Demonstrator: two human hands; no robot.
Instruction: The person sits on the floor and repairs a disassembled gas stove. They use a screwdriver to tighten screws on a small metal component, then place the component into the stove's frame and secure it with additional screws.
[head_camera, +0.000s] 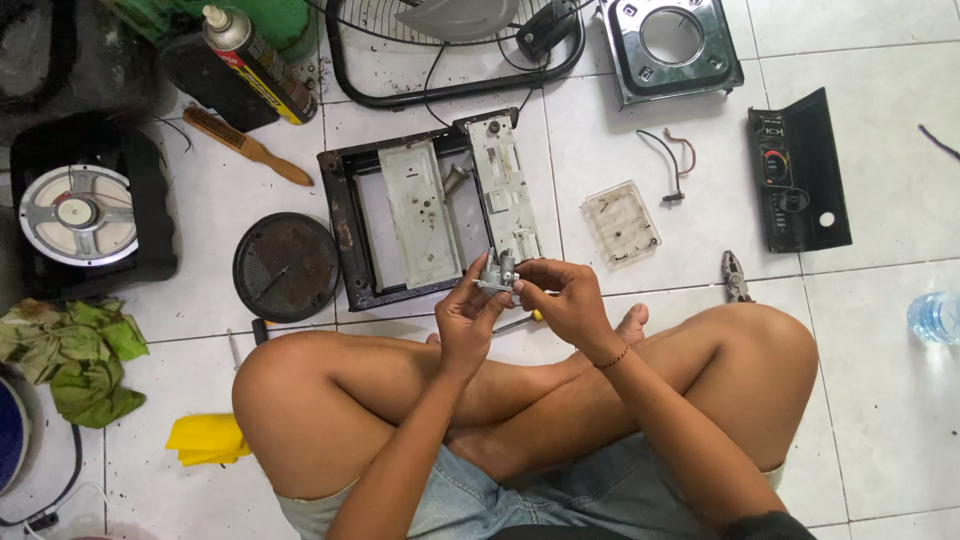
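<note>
Nearest, crossed bare legs (400, 400) are seen on the white tiled floor (880, 380), with the two forearms reaching forward over them. A small grey metal part (496, 274) is held up between both hands, just above the knees. The left hand (465, 322) is closed on the part from below, its fingers (476, 283) pinched against the lower left side. The right hand (565, 297) is closed on it from the right, the fingers (528, 270) curled over the top edge. A screwdriver with a yellow handle (522, 321) is partly hidden on the floor beneath the hands.

To the left of the legs a folded yellow cloth (208, 440) and a crumpled green rag (80, 355) are laid on the tiles. Pliers (736, 277) are placed just beside the right knee, and a clear plastic bottle (935, 317) is seen at the right edge.

Just beyond the hands a black rectangular frame (345, 215) is laid flat, with pale metal plates (420, 212) set in it. A round black grille (287, 267) is placed at its left, a clear plastic cover (621, 222) at its right. Farther right a black control panel (800, 175) is laid. A loudspeaker (78, 212) is seen at the far left.

Farthest off, a wooden-handled brush (248, 147), a spray can (258, 62), a wire fan guard (450, 60) and a shiny metal plate with a round hole (670, 45) are ranged along the top.
</note>
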